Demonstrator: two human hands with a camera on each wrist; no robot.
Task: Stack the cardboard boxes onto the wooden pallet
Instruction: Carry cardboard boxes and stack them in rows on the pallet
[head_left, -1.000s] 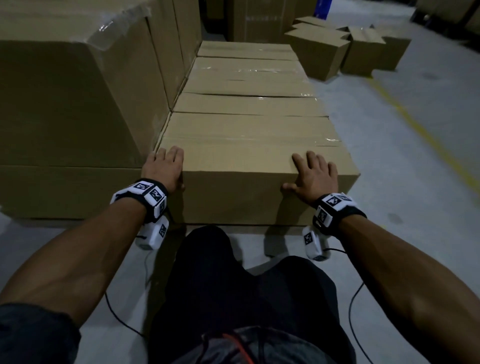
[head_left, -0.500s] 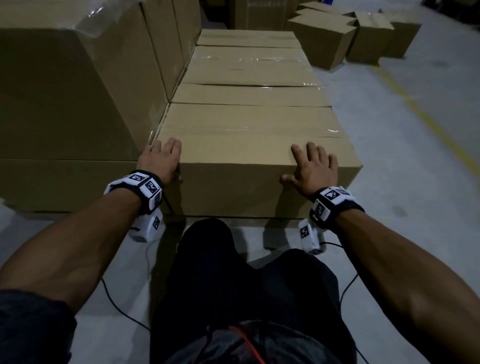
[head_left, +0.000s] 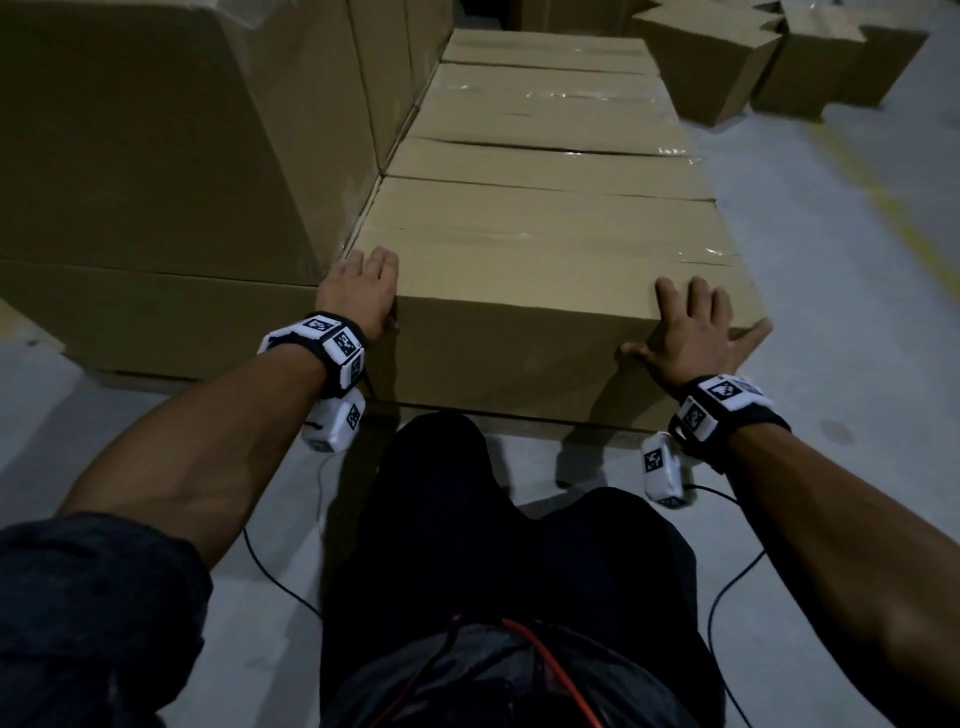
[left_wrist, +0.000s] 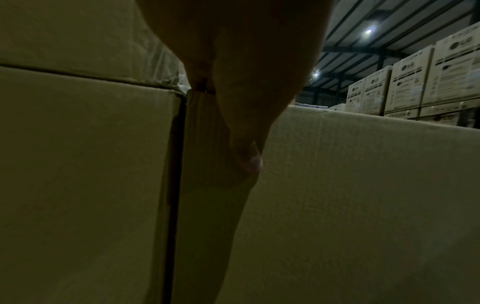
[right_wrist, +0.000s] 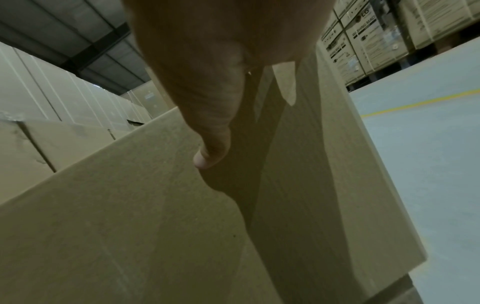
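Both hands flat, fingers released: left hand (head_left: 361, 293), right hand (head_left: 688, 332) on near box (head_left: 545, 291). My worry: right corner overhangs pallet (head_left: 597, 423), box cld tip.

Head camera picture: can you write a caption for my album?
Both hands, left hand and right hand, press flat on the nearest cardboard box.

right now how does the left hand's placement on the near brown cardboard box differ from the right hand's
The left hand sits at the near brown cardboard box's left corner, beside the taller stacked cardboard box; the right hand sits at its right corner, with grey concrete floor beyond. The right hand's fingers are spread and its thumb is out along the front face; the left hand's fingers lie close together. Both lie flat over the top front edge.
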